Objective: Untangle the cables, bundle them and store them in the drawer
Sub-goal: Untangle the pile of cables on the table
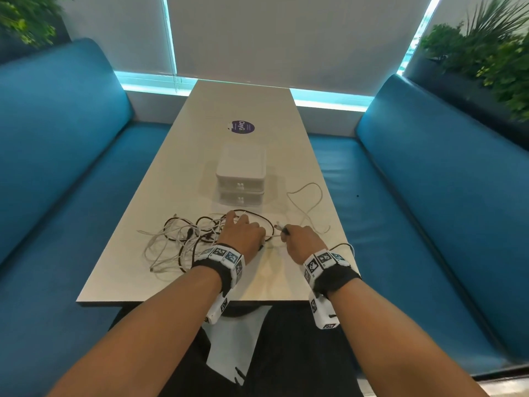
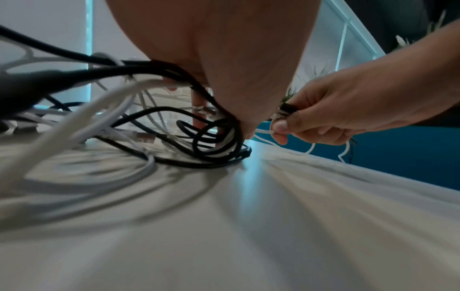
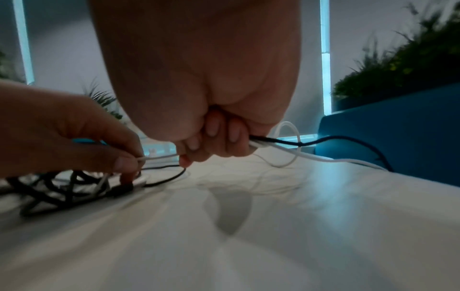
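A tangle of black and white cables [image 1: 189, 236] lies on the near part of the table [image 1: 137, 276]. My left hand [image 1: 243, 233] rests on the tangle's right side; in the right wrist view its thumb and finger [image 3: 124, 163] pinch a thin white cable [image 3: 159, 157]. Just to the right, my right hand [image 1: 300, 242] grips a white cable and a black cable [image 3: 278, 140] together in curled fingers [image 3: 234, 135]. A loose white loop [image 1: 309, 196] trails right of the hands. The white two-drawer unit [image 1: 240, 179] stands behind the tangle with both drawers shut.
A round purple sticker [image 1: 242, 126] sits on the table beyond the drawers. Blue benches [image 1: 57, 167] run along both sides, with plants [image 1: 486, 53] behind them. A black cable [image 3: 368, 145] hangs over the table's right edge.
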Action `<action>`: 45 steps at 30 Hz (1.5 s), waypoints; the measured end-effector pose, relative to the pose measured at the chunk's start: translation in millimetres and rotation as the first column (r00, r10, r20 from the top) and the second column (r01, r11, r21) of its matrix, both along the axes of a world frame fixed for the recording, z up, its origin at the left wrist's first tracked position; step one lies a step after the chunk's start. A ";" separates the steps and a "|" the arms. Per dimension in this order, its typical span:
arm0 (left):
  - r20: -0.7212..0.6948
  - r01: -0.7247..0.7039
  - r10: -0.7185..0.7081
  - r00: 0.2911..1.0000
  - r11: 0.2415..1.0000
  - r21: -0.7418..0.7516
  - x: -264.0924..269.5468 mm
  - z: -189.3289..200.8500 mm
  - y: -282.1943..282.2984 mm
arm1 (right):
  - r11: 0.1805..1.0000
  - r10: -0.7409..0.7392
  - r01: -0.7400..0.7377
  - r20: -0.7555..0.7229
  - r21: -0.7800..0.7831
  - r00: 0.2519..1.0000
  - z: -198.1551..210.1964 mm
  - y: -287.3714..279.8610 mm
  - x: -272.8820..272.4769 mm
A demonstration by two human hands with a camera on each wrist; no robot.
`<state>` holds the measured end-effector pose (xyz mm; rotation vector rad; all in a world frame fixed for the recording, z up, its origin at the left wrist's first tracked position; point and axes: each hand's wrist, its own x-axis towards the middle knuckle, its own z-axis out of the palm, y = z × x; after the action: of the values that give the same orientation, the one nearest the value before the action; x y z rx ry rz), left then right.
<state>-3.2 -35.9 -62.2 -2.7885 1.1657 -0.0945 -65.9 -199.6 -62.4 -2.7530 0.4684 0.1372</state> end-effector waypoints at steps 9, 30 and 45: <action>0.050 0.115 -0.111 0.993 0.989 -0.093 -5.1 -11.0 -0.3 | 0.988 -0.145 0.146 0.007 -0.051 0.989 -5.6 -3.2 8.0; 0.008 -0.067 0.068 0.998 0.997 -0.028 2.4 0.7 -8.6 | 0.977 -0.212 0.212 0.024 -0.029 0.977 -1.3 -5.4 17.2; 0.091 -0.178 0.173 0.981 0.982 0.054 10.6 1.0 6.4 | 0.927 -0.296 0.275 -0.048 -0.257 0.954 10.4 -36.4 -19.1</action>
<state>7.4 -29.5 -61.2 -2.7876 0.8833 -0.1582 -84.9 -235.9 -52.0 -2.8859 0.9649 0.1334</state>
